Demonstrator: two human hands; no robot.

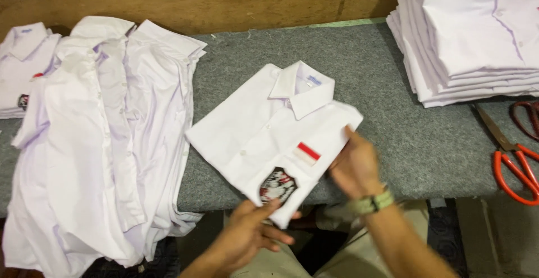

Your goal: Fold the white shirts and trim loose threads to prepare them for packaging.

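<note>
One folded white school shirt (269,126) lies at the centre of the grey felt worktop (393,115), collar toward 12 o'clock, its crest pocket and red-and-white chest patch toward 6 o'clock. It already looks squared into a neat rectangle, with one corner hanging over the near edge of the worktop.

The left hand (247,236) pinches that overhanging corner from below, its grip closed on the cloth just under the crest. The right hand (355,166), with a woven band at its wrist, presses the shirt's right edge, fingers curled around the fold.

At 1 o'clock a stack of finished folded shirts (471,37) stands tall. At 9 o'clock a pile of unfolded shirts (106,132) drapes over the worktop's near edge, so more appears left to fold. Another folded shirt (22,65) sits at 10 o'clock.

Open felt lies between the centre shirt and the stack. Orange-handled scissors (514,163) rest at 3 o'clock, near the right edge.
</note>
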